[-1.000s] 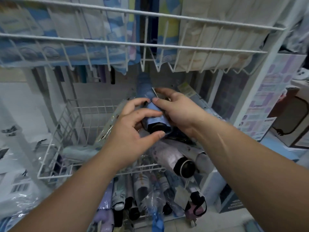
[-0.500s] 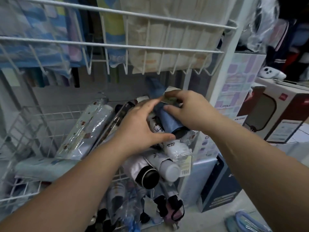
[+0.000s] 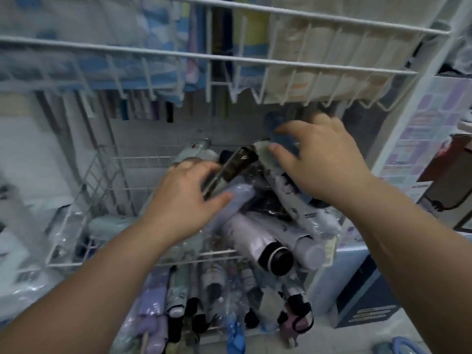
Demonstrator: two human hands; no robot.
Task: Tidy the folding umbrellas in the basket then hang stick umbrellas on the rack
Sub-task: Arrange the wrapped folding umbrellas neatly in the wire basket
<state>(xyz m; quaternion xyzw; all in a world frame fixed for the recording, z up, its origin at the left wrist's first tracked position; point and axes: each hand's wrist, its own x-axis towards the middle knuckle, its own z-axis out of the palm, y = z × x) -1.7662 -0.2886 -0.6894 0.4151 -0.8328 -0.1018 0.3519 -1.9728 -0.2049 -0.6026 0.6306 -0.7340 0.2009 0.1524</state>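
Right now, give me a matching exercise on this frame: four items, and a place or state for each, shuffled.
Items:
1. left hand
2. right hand
3. black-capped umbrella
4. beige cloth

Places or states:
A. in the upper wire basket
B. on the dark clear-wrapped umbrella
C. cap end at the middle basket's front rim
D. on the blue umbrella at the back

Pairs: 1-B, 2-D, 3-C, 4-A

left hand (image 3: 189, 200) moved to dark-sleeved umbrella (image 3: 229, 172) | right hand (image 3: 319, 159) opened (fingers spread)
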